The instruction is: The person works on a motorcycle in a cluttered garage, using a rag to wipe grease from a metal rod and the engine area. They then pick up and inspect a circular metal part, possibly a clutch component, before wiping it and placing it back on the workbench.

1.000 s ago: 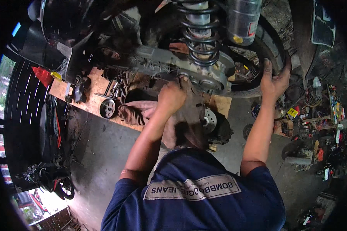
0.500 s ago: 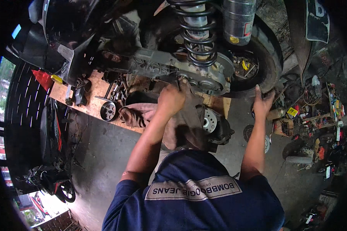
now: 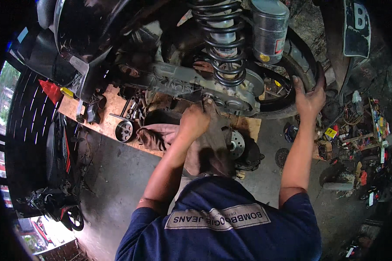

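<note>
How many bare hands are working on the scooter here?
2: the left hand at the grey metal engine casing; the right hand gripping the black rubber rear tyre.

A: Daylight is glaring white, blown out, far left of the black coiled steel shock spring [image 3: 222,43].

B: Beneath that spring, shadows are deepening; edges are bending, darkening.

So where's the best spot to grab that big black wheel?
Probably the rear tyre by its outer tread, reaching from the right as the right hand does: that curved rim is bare, while spring and engine casing block the left.
</note>
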`<state>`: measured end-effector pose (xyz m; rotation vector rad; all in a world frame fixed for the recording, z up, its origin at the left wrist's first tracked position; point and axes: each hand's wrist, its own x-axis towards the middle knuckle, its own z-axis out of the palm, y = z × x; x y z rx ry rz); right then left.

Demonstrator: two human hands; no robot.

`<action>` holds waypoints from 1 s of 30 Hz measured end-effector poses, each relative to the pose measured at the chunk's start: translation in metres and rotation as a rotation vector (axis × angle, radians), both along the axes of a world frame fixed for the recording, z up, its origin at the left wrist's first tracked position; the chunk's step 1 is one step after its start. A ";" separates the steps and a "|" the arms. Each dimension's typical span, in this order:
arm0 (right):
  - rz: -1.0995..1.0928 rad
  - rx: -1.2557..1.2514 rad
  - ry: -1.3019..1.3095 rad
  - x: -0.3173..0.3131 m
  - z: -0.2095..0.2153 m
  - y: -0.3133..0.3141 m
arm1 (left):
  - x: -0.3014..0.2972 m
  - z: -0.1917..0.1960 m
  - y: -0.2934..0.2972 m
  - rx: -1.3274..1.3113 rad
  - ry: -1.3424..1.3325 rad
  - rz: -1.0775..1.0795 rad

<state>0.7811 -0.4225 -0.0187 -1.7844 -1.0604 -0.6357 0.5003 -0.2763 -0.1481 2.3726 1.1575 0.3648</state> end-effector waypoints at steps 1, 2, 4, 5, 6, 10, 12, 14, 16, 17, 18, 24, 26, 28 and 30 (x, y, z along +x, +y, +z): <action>0.003 0.018 0.039 0.001 -0.004 0.000 | 0.001 0.007 -0.004 -0.014 0.006 0.016; 0.005 0.036 0.078 0.002 -0.008 -0.001 | 0.002 0.015 -0.007 -0.029 0.012 0.030; 0.017 0.091 0.129 0.009 -0.025 -0.008 | 0.005 0.032 -0.012 -0.114 0.046 0.084; 0.032 0.126 0.136 0.018 -0.041 -0.013 | 0.003 0.027 -0.011 -0.080 0.080 0.034; 0.049 0.164 0.141 0.026 -0.058 -0.016 | -0.001 0.017 -0.007 -0.044 0.111 -0.015; 0.095 0.287 0.488 0.041 -0.136 -0.031 | 0.000 0.007 -0.006 -0.016 -0.149 0.079; 0.066 0.269 0.660 0.043 -0.185 -0.041 | -0.002 0.025 -0.016 0.024 -0.118 0.056; 0.060 0.118 0.761 0.035 -0.204 -0.048 | -0.003 0.028 -0.017 0.002 -0.095 0.048; 0.135 -0.120 0.892 0.023 -0.211 -0.053 | -0.002 0.017 -0.010 -0.082 -0.083 0.041; 0.155 -0.045 0.914 0.024 -0.217 -0.053 | -0.002 0.013 -0.010 -0.071 -0.073 0.031; 0.177 0.031 0.935 0.020 -0.216 -0.049 | -0.003 0.012 -0.011 -0.059 -0.063 0.021; 0.118 0.342 0.485 0.011 -0.086 -0.021 | -0.006 -0.020 -0.004 -0.022 0.017 0.059; 0.187 0.252 0.249 0.006 -0.036 -0.014 | -0.006 -0.008 -0.008 -0.062 -0.004 0.074; 0.213 0.152 0.287 -0.003 -0.004 -0.004 | -0.008 0.006 -0.011 -0.063 -0.046 0.029; 0.323 0.144 0.388 0.004 -0.006 -0.003 | -0.009 0.024 -0.016 -0.156 -0.089 0.088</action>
